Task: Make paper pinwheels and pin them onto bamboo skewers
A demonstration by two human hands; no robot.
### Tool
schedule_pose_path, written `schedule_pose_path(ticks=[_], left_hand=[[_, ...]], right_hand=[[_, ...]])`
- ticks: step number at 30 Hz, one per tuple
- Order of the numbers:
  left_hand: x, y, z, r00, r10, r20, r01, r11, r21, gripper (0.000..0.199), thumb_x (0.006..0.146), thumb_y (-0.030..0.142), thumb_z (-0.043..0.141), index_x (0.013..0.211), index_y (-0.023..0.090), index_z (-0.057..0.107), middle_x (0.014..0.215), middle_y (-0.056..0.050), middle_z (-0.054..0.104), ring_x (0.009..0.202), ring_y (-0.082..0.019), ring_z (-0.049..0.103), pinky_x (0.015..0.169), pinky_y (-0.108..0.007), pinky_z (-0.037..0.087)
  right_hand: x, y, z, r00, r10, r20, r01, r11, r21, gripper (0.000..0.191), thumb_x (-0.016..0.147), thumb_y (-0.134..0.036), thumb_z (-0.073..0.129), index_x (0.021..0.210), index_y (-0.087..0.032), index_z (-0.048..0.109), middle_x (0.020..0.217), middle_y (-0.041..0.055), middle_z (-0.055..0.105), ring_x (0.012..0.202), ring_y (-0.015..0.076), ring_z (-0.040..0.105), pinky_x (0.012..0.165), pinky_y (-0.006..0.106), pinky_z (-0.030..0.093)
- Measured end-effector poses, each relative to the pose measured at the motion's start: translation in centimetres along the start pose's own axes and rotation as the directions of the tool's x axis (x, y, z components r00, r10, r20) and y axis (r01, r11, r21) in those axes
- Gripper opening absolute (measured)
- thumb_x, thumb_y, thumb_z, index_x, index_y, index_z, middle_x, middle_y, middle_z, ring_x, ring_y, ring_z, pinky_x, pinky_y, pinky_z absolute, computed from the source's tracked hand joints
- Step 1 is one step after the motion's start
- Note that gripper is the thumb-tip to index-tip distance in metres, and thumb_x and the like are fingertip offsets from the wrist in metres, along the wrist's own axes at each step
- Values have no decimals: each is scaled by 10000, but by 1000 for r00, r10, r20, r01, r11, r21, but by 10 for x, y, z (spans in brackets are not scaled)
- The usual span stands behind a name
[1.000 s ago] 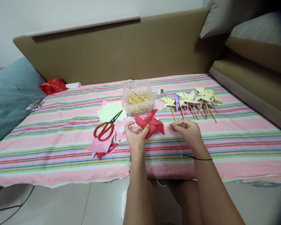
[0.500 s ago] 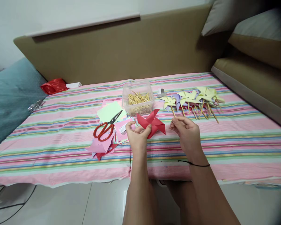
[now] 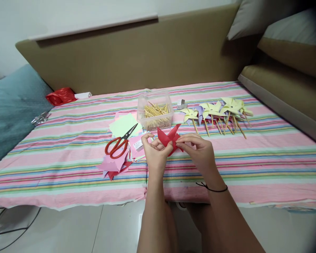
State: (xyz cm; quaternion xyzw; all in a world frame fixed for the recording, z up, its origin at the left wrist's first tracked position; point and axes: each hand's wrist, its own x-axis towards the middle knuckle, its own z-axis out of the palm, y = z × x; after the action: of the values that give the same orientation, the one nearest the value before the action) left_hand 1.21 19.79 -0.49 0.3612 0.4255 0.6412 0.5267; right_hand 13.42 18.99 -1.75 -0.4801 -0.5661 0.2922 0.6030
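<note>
Pinched between the thumb and fingers of my left hand (image 3: 156,154) is a red paper pinwheel (image 3: 170,135), its folded blades pointing outward. My right hand (image 3: 201,151) is closed in a pinch against the right side of the pinwheel, close to its centre. Whatever is between the right fingertips is too small or hidden to make out. Just beyond my hands stands a clear plastic box (image 3: 141,117) of short wooden sticks (image 3: 155,111). Left of my left hand, red-handled scissors (image 3: 120,141) lie on coloured paper sheets (image 3: 122,125).
Several finished pinwheels (image 3: 212,109) on sticks lie at the right, beside a small grey-white box (image 3: 181,104). Pink and red cut pieces (image 3: 114,164) lie at front left. A red plastic bag (image 3: 61,96) sits at far left on the striped cloth (image 3: 68,151).
My right hand has moved left from beside the finished pinwheels to the red pinwheel and now touches it. The red pinwheel has turned slightly in my left hand.
</note>
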Motion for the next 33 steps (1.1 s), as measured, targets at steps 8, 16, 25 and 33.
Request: schedule_pose_path(ticks=[8,16,25,33], left_hand=[[1,-1,-2,998,12,66,-11,1000,-14,569,599,117,730,929,256,287,632,80,687,550,-94,658,589,-186,496],[2,-3,-3,998,24,65,-25,1000,12,568,605,119,722,938,260,282,657,70,695,572,-107,676,610,-206,513],[1,-2,-4,996,25,85,-28,999,31,534,615,104,698,906,258,278,641,70,689,553,-101,654,586,-205,508],[0,-2,-5,996,22,81,-24,999,25,518,612,124,694,889,255,277,622,84,675,522,-89,635,561,-184,483]], right_hand=[[2,-1,4,999,-8,-49,11,999,47,125,715,-145,730,719,-269,748,810,11,552,824,171,553,719,316,477],[2,-3,4,999,-12,-41,12,1000,-5,101,730,-158,709,716,-256,732,829,17,555,853,183,548,779,346,464],[1,2,4,995,98,13,-99,989,112,37,718,-203,721,718,-239,731,854,22,541,761,152,523,586,279,427],[1,5,7,985,168,43,-174,956,235,25,682,-216,749,695,-235,737,879,33,530,866,177,544,650,289,466]])
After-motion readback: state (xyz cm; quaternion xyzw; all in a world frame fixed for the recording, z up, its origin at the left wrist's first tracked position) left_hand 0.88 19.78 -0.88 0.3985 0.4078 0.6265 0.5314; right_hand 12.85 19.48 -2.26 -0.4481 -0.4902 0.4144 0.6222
